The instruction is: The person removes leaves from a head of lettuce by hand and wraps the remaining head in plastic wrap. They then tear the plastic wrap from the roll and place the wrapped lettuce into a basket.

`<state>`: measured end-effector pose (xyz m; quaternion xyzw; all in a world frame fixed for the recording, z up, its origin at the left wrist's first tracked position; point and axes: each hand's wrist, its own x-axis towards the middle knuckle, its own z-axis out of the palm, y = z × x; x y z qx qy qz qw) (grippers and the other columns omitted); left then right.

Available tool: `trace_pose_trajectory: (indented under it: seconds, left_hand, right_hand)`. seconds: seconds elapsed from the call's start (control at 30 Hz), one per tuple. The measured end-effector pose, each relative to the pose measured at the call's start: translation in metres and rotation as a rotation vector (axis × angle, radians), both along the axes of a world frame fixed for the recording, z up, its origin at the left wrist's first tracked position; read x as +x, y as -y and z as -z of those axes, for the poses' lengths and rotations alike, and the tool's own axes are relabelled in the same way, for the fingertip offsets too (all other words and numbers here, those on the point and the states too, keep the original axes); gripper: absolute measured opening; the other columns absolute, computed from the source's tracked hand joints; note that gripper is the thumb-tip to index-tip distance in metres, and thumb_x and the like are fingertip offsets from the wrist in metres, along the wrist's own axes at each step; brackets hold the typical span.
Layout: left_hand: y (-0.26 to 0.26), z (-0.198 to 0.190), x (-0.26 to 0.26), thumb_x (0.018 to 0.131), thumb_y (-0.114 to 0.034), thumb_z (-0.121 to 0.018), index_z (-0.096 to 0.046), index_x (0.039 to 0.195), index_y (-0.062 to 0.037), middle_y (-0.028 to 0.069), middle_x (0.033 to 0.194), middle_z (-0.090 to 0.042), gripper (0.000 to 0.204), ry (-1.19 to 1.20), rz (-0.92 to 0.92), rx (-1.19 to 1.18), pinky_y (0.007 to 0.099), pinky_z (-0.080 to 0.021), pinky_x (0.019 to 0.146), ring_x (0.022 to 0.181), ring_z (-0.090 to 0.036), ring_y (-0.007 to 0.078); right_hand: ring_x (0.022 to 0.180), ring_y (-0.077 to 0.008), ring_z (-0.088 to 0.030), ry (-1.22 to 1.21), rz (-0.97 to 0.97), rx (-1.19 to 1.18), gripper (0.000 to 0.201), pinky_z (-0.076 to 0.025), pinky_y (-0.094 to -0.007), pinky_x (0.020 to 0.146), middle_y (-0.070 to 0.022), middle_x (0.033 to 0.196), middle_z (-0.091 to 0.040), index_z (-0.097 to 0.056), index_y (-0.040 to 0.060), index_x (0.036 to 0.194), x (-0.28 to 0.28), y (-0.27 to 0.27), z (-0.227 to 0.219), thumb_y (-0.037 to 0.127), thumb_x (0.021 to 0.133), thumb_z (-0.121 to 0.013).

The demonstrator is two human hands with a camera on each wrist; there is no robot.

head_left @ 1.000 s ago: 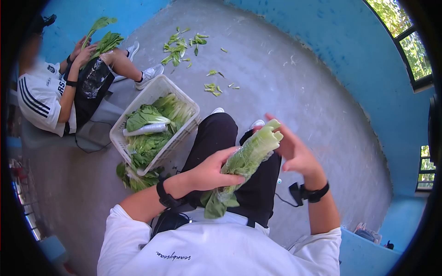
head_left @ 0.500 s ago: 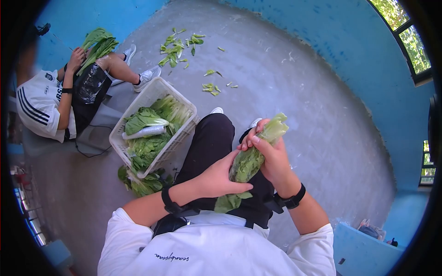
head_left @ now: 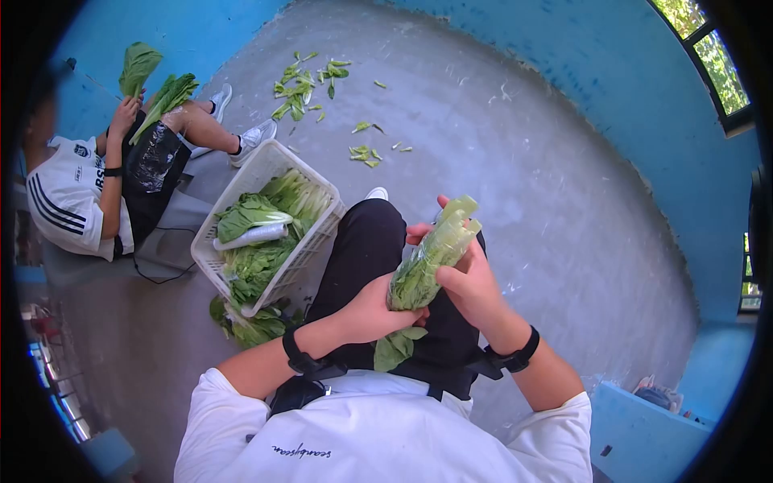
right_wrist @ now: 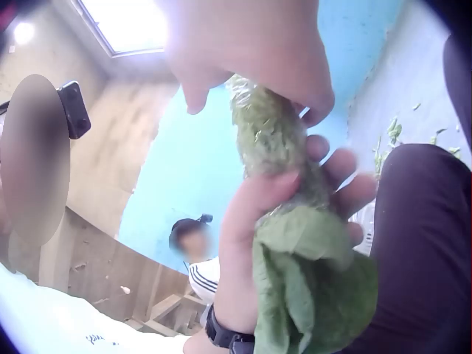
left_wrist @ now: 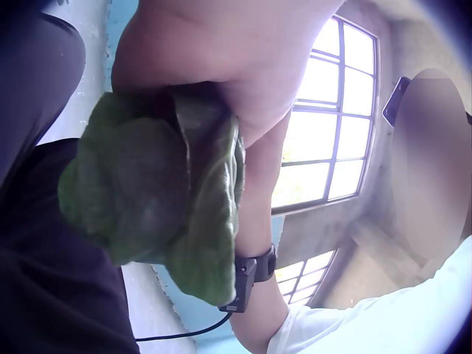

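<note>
In the head view a bundle of leafy greens (head_left: 431,262), wrapped in clear plastic film, slants over my lap with its pale cut stems up and to the right. My left hand (head_left: 372,310) grips the lower, leafy end, its thumb across the front. Loose green leaves (right_wrist: 317,287) stick out below that grip, large in the right wrist view. Nearer the stems, my right hand (head_left: 475,294) holds the bundle from the right, thumb in front and fingers passing behind; their tips show on the far side. The left wrist view shows mostly leaf ends (left_wrist: 147,192) beneath the left hand.
A white plastic basket (head_left: 322,217) at my left holds leafy greens and a roll of clear film (head_left: 251,235). More greens (head_left: 256,326) lie beside it. Leaf scraps (head_left: 298,88) litter the floor ahead. Another seated person (head_left: 80,193) holds greens at the left.
My right hand came in from the right, wrapped round the stem half of the bundle, then loosened, baring more stem. The left hand kept its grip. The other person's greens moved apart.
</note>
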<state>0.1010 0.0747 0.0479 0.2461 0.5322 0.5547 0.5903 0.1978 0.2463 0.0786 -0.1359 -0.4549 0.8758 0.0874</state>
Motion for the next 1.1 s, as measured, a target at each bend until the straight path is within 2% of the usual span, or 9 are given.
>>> trace_pose_trajectory:
  seconds: [0.2, 0.37, 0.47, 0.57, 0.6, 0.73, 0.9, 0.93, 1.1]
  left_hand:
    - [0.002, -0.009, 0.006, 0.088, -0.011, -0.071, -0.053, 0.13, -0.0022, 0.0152, 0.104, -0.071, 0.046, -0.383, -0.008, 0.042, 0.039, -0.053, 0.085, 0.095, -0.071, 0.0283]
    - [0.001, -0.013, 0.011, 0.087, -0.016, -0.072, -0.05, 0.134, -0.0026, 0.0169, 0.094, -0.071, 0.054, -0.448, 0.067, -0.004, 0.0408, -0.053, 0.082, 0.09, -0.072, 0.0337]
    - [0.0, -0.018, 0.006, 0.086, -0.024, -0.078, -0.045, 0.141, -0.0015, 0.0181, 0.111, -0.069, 0.069, -0.425, 0.141, -0.067, 0.0404, -0.052, 0.093, 0.105, -0.069, 0.0338]
    - [0.008, -0.017, -0.007, 0.084, -0.033, -0.083, -0.04, 0.148, 0.0003, 0.0213, 0.131, -0.06, 0.085, -0.628, 0.273, 0.144, 0.0397, -0.046, 0.107, 0.124, -0.059, 0.0346]
    - [0.01, -0.015, -0.016, 0.079, -0.041, -0.087, -0.034, 0.152, 0.0032, 0.0225, 0.147, -0.047, 0.1, -0.544, 0.372, 0.06, 0.0403, -0.036, 0.117, 0.139, -0.047, 0.0343]
    - [0.01, 0.005, -0.019, 0.083, -0.035, -0.086, -0.035, 0.151, 0.0028, 0.0141, 0.142, -0.049, 0.094, 0.025, 0.083, 0.221, 0.0384, -0.034, 0.119, 0.14, -0.046, 0.0246]
    - [0.002, -0.009, -0.007, 0.086, -0.02, -0.082, -0.049, 0.14, -0.0014, 0.0077, 0.127, -0.06, 0.065, -0.084, -0.004, 0.001, 0.0328, -0.046, 0.104, 0.121, -0.057, 0.0174]
    - [0.002, -0.006, -0.01, 0.086, -0.017, -0.081, -0.051, 0.138, -0.0013, 0.0064, 0.124, -0.061, 0.062, -0.068, 0.011, 0.017, 0.0328, -0.048, 0.101, 0.117, -0.059, 0.0164]
    - [0.01, -0.006, -0.011, 0.089, -0.016, -0.079, -0.058, 0.131, -0.001, 0.005, 0.117, -0.066, 0.049, 0.008, -0.02, 0.091, 0.0314, -0.049, 0.097, 0.109, -0.062, 0.0136]
  right_hand:
    - [0.123, -0.0275, -0.062, -0.082, 0.004, -0.033, 0.088, -0.048, -0.044, 0.108, -0.0139, 0.124, -0.066, -0.023, 0.0078, 0.159, 0.0, -0.004, -0.006, 0.01, 0.088, -0.075]
    - [0.082, -0.0181, -0.064, 0.03, 0.088, -0.15, 0.047, -0.056, -0.0395, 0.088, -0.0051, 0.088, -0.062, -0.043, 0.0072, 0.135, -0.003, 0.004, -0.003, 0.004, 0.093, -0.066]
    - [0.068, -0.0134, -0.056, 0.036, 0.098, -0.137, 0.036, -0.055, -0.0364, 0.079, -0.0017, 0.078, -0.054, -0.047, 0.0077, 0.128, -0.004, 0.006, -0.003, 0.003, 0.096, -0.062]
    - [0.064, -0.0121, -0.052, -0.012, 0.05, -0.186, 0.034, -0.052, -0.0346, 0.075, -0.0007, 0.075, -0.052, -0.047, 0.008, 0.127, 0.0, 0.004, 0.001, 0.004, 0.097, -0.061]
    - [0.064, -0.012, -0.051, -0.036, 0.03, -0.212, 0.034, -0.051, -0.0341, 0.074, -0.0006, 0.075, -0.052, -0.047, 0.0081, 0.127, 0.001, 0.003, 0.003, 0.004, 0.097, -0.061]
    - [0.07, -0.0135, -0.056, -0.069, -0.014, -0.203, 0.038, -0.052, -0.0348, 0.078, -0.0012, 0.08, -0.055, -0.047, 0.0076, 0.129, -0.001, 0.009, -0.001, 0.007, 0.096, -0.065]
    - [0.099, -0.0177, -0.065, -0.014, -0.098, 0.066, 0.066, -0.053, -0.0359, 0.095, -0.0085, 0.106, -0.07, -0.041, 0.005, 0.145, -0.013, 0.015, -0.007, 0.018, 0.091, -0.076]
    - [0.117, -0.0197, -0.063, -0.005, -0.154, 0.068, 0.09, -0.049, -0.0366, 0.104, -0.0149, 0.132, -0.066, -0.03, 0.0045, 0.157, -0.013, 0.01, -0.005, 0.026, 0.087, -0.082]
    - [0.132, -0.0223, -0.055, -0.018, -0.079, 0.123, 0.104, -0.044, -0.0399, 0.112, -0.0182, 0.149, -0.054, -0.017, 0.006, 0.164, -0.008, 0.011, -0.012, 0.036, 0.088, -0.081]
